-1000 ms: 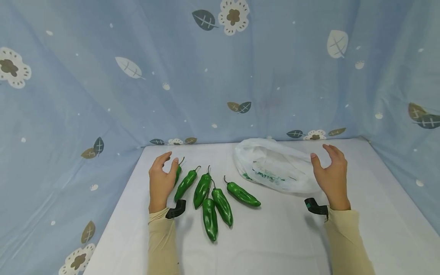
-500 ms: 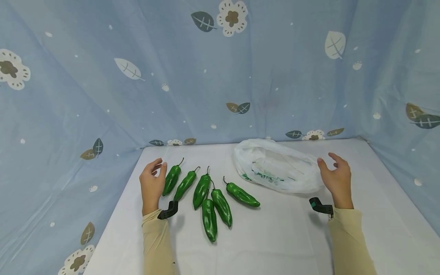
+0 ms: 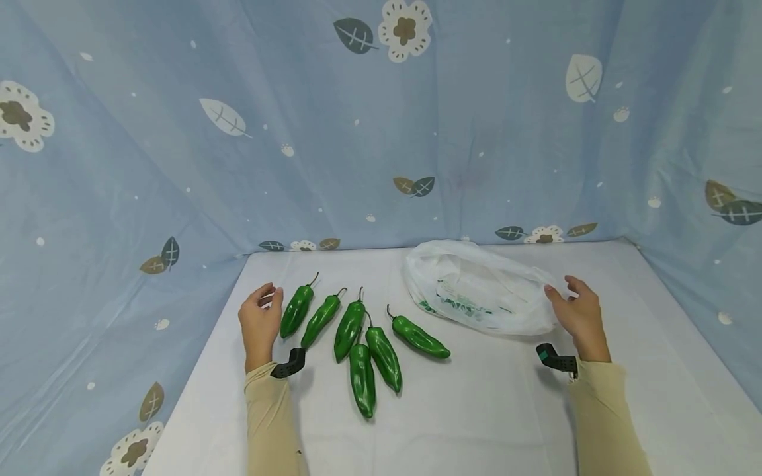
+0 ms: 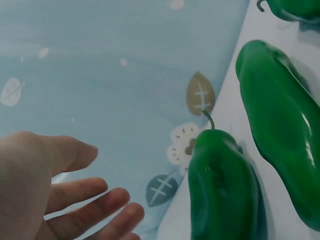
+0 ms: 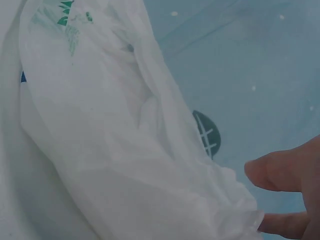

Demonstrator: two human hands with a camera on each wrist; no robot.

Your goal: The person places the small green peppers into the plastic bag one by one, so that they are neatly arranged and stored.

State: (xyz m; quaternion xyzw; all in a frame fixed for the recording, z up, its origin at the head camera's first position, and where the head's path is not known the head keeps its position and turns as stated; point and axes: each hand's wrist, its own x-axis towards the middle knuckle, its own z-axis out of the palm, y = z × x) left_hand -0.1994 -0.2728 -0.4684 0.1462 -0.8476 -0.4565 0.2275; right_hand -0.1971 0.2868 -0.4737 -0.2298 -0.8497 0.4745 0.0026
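Several glossy green chili peppers with thin stems lie on the white table. My left hand [image 3: 259, 329] hovers just left of the leftmost pepper [image 3: 297, 311], its fingers loosely bent and holding nothing. In the left wrist view, a gap separates the fingers from that pepper [image 4: 220, 187]. A crumpled white plastic bag [image 3: 476, 294] with green print lies back right of the peppers. My right hand [image 3: 580, 317] is at the bag's right end, thumb and fingers apart. In the right wrist view, one fingertip meets the edge of the bag [image 5: 120, 145]; whether it touches is unclear.
The white tabletop [image 3: 464, 416] stretches in front of the peppers and the bag. A blue patterned cloth [image 3: 333, 145] hangs along the back and both sides. Two peppers [image 3: 363, 380] lie against each other near the middle.
My left hand has moved left and slightly toward me, uncovering the leftmost pepper. My right hand has lowered and shifted slightly right, beside the bag's end. Peppers and bag have not moved.
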